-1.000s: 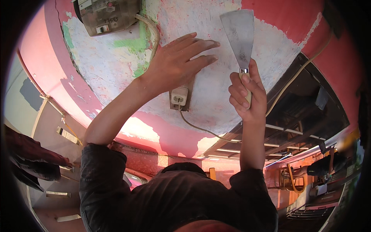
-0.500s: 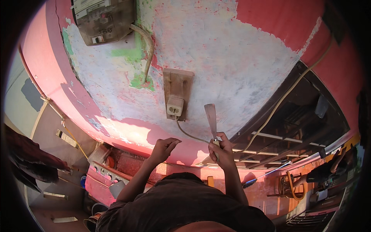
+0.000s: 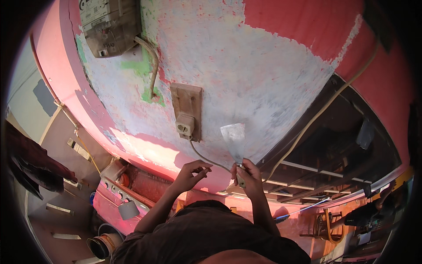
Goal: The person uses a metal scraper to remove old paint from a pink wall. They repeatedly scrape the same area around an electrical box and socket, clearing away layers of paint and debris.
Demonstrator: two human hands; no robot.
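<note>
My right hand [image 3: 249, 177] is closed round the pale green handle of a putty knife [image 3: 234, 140], whose broad metal blade points up in front of the wall. The blade's flat face shows, with whitish smears on it. My left hand [image 3: 191, 174] is raised beside it, fingers loosely bent and apart, with nothing visible in it. Ahead stands the wall [image 3: 211, 57], its pink paint stripped to a patchy whitish surface. A power socket [image 3: 185, 125] on a wooden board [image 3: 188, 94] is fixed there, and its cable [image 3: 204, 157] runs down behind my right hand.
An electricity meter [image 3: 110, 31] hangs at upper left, with a thick cable [image 3: 154, 66] below it. A dark window [image 3: 338, 127] lies to the right. Below left are a pink washing machine [image 3: 112, 207] and a bucket [image 3: 103, 246]. A wooden chair [image 3: 332, 226] stands at lower right, near a person [image 3: 362, 213].
The putty knife has turned from nearly edge-on to showing its wide face, and moved slightly left and down. My left hand has shifted a little right, its fingers more spread. The view has shifted slightly.
</note>
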